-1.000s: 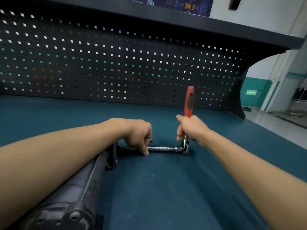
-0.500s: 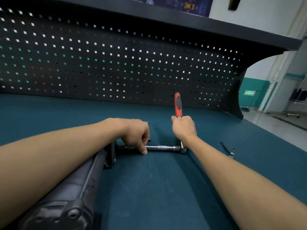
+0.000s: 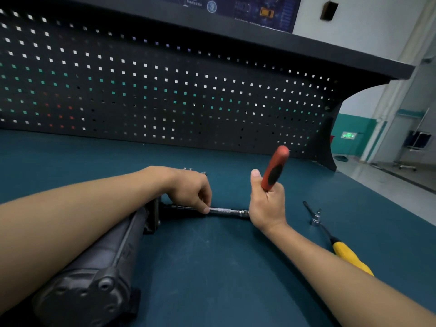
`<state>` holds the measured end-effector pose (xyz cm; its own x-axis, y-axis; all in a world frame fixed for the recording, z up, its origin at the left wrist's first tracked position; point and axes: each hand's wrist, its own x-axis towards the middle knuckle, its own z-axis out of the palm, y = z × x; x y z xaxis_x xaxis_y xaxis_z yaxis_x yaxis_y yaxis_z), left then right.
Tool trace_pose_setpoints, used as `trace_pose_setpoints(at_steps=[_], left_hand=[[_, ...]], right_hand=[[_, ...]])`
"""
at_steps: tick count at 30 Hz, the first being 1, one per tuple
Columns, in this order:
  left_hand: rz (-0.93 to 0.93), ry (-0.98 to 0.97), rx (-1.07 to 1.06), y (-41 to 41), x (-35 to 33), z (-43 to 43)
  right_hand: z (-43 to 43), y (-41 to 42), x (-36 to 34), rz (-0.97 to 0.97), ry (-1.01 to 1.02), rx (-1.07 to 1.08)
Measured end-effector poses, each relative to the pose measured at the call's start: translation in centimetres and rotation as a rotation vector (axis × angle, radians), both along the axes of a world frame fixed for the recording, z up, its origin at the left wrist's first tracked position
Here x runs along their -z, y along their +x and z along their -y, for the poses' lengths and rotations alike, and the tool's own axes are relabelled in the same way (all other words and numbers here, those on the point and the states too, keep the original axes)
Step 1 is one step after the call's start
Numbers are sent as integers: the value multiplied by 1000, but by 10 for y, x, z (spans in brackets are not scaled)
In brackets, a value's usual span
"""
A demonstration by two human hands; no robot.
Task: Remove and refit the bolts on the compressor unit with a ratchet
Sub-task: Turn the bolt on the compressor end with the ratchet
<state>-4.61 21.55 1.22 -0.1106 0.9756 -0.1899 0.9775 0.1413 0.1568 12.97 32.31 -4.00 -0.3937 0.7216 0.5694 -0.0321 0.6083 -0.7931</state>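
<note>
- Gripping ratchet [image 3: 274, 169] w/ R hand [image 3: 266, 204]: fingers [image 3: 255, 175] wrapped right round lower part of red handle, thumb up along it. Handle tip poking up above fingers, tilted off to the right.
- Pinching extension bar [image 3: 224, 211] w/ L hand [image 3: 191, 190]: fingers [image 3: 204, 208] curled, tips closed on bar. Bar lying level from L fingers across to just under R fingers.
- Can't see ratchet head, hidden behind R palm. Can't see bolt either, hidden at socket end just left of L fingers.
- Compressor unit [image 3: 106, 256] lying on counter [image 3: 212, 267], flanged end just left of L fingers, body running back toward camera below L forearm.
- Prob mid-swing on an end bolt. Loosening vs tightening: can't tell.
- To do it well: hold bar in line w/ bolt axis via L pinch and push socket in toward unit so no slip-off. Swing handle square to bar. Keep pinch loose enough for bar to spin.
- Risk: unit rolling on counter, so steady it w/ L forearm.
- Small loose bolts [image 3: 193, 170] on counter just beyond L knuckles, prob already out.
- Yellow-handled tool [image 3: 346, 252] + small socket piece [image 3: 315, 219] on counter right of R wrist, apart from fingers, untouched.
</note>
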Motion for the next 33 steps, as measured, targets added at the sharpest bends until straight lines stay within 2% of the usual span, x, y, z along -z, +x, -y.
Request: trace_pose_setpoints(at_steps=[3,5,9,10,15,18,21,25,33], left_hand=[[-44,18,-10,0,-2,1],[-61,22,-14,1,-2,1],[-58,21,-15,2,-3,2],[-60,22,-14,3,-3,2],[-77,23,-17,6,-5,2],[-104,21,-19,8,-6,1],[-123,18,-34,10,-8,0],[-148,36,-46,11,-7,1],[-142,9,-46,13,-9,2]], right_hand=[[7,13,9,50,77,-78],[7,25,12,166,145,-136],[6,49,16,365,472,-201],[7,53,17,388,498,-202],[14,54,16,387,414,-233],[16,37,3,385,133,-191],[4,15,-27,533,-127,-64],[-14,-9,-53,595,-258,-105],[-40,-60,-34,556,-396,61]])
